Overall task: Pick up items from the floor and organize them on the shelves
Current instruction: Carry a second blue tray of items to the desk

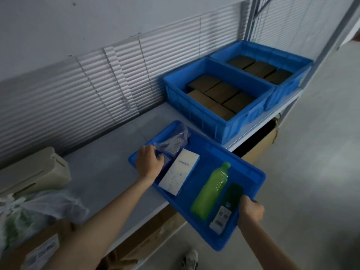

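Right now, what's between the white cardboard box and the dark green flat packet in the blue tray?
A light green plastic bottle lies flat between the white cardboard box and the dark green flat packet in the blue plastic tray, per the head view.

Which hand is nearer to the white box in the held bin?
Left. The left hand grips the rim of the blue bin right beside the white box; the right hand grips the opposite rim, beyond the green bottle.
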Motion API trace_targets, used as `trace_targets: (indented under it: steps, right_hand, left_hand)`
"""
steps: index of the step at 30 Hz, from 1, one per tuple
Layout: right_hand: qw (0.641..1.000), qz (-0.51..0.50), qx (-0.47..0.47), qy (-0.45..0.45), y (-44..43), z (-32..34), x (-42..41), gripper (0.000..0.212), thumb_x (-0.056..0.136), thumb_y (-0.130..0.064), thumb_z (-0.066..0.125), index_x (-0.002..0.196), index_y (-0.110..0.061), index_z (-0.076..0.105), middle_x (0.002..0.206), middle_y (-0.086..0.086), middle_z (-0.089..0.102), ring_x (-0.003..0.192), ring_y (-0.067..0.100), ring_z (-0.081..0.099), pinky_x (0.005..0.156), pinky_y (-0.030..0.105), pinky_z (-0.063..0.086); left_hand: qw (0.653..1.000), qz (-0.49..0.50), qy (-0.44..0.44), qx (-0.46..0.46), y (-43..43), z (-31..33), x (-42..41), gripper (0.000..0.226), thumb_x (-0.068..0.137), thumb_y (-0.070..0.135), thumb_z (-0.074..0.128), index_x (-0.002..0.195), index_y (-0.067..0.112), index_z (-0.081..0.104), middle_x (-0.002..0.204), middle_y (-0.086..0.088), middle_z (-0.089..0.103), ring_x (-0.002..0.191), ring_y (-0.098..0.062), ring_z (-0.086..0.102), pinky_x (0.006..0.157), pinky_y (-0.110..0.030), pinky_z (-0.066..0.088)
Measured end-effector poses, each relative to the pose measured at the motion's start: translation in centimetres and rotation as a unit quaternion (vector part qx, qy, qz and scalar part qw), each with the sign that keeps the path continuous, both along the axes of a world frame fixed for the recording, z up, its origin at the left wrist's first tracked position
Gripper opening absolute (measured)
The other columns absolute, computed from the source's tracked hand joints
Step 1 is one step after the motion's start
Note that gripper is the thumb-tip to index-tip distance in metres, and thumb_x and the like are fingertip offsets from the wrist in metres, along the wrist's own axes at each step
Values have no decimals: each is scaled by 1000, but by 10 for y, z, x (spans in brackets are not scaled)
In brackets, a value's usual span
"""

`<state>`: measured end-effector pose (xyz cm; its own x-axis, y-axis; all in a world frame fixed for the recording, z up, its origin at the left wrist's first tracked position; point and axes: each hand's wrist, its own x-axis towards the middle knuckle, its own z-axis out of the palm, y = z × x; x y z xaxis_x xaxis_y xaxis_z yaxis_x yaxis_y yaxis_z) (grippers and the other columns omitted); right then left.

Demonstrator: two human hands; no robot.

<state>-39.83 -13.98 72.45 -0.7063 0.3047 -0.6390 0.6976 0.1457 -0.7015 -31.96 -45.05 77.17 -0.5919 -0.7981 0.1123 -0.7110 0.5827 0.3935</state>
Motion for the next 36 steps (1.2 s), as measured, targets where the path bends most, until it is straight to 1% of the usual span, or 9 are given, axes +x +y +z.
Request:
trace_targets:
  steps: [4, 8, 13, 17, 19, 27, 30, 33, 36]
  right_hand:
    - [1000, -1, 16, 7, 30, 2, -4, 12, 82, -12, 59, 74, -3, 58, 79, 21, 62, 63, 30, 57, 57, 38, 46]
    - [1000, -7, 19, 12, 37, 5, -10, 8, 81, -9, 58, 74, -6, 57, 75, 15, 61, 65, 28, 58, 56, 35, 47]
    - [1000, 9, 27, 3, 40, -1, -12, 10, 75, -8, 59, 81, -1, 64, 79, 18, 67, 70, 32, 66, 62, 41, 56]
    - [999, 18, 29, 8, 72, 0, -14, 15, 74, -8, 63, 85, 1, 66, 82, 20, 70, 76, 37, 70, 69, 52, 60]
    - [999, 13, 38, 13, 99, 4, -11, 14, 72, -9, 64, 80, 2, 64, 80, 20, 70, 72, 35, 70, 68, 48, 61]
    - [994, -76, 58, 46, 272, 35, 44, 9, 64, -3, 62, 72, -1, 65, 73, 18, 67, 68, 32, 68, 60, 40, 58]
    - [988, -129, 67, 58, 368, 37, 87, 15, 63, -5, 62, 74, 3, 68, 71, 18, 69, 69, 34, 68, 59, 39, 56]
    - [977, -187, 79, 71, 474, 43, 136, 24, 58, -9, 63, 76, 7, 66, 77, 24, 71, 71, 40, 70, 56, 48, 57]
    - [964, -236, 90, 80, 582, 55, 188, 21, 54, -11, 63, 70, 2, 64, 67, 22, 65, 62, 33, 63, 54, 39, 51]
  left_hand:
    - [996, -28, -82, 15, -32, -11, -34, 47, 88, 37, 63, 123, 6, 56, 124, -19, 59, 114, -39, 55, 89, -49, 49]
    - [983, -63, -98, 140, -61, -36, -61, 57, 96, 43, 50, 137, 3, 47, 131, -22, 58, 112, -42, 59, 93, -50, 51]
    - [985, -72, -62, 147, -72, -43, -73, 41, 101, 41, 43, 109, 3, 57, 97, -18, 65, 82, -37, 62, 70, -42, 50]
    - [970, -81, -61, 221, -59, -42, -64, 39, 98, 41, 50, 74, 10, 46, 74, -13, 53, 60, -26, 49, 57, -36, 38]
    - [966, -91, -46, 239, -37, -41, -60, 41, 97, 39, 53, 68, 11, 44, 69, -13, 51, 59, -26, 47, 57, -35, 36]
    - [945, -163, -1, 284, 148, -11, -75, 39, 94, 34, 58, 65, 10, 49, 68, -14, 56, 62, -28, 51, 61, -35, 37]
    - [931, -214, -12, 296, 246, -9, -80, 39, 94, 35, 59, 68, 9, 49, 69, -13, 54, 64, -29, 51, 59, -34, 36]
    - [911, -268, -26, 313, 359, -3, -78, 36, 93, 34, 62, 73, 6, 56, 71, -17, 58, 70, -36, 58, 59, -34, 36]
    - [888, -321, -38, 326, 481, 10, -73, 39, 93, 31, 63, 68, 1, 58, 61, -12, 52, 63, -35, 55, 55, -33, 32]
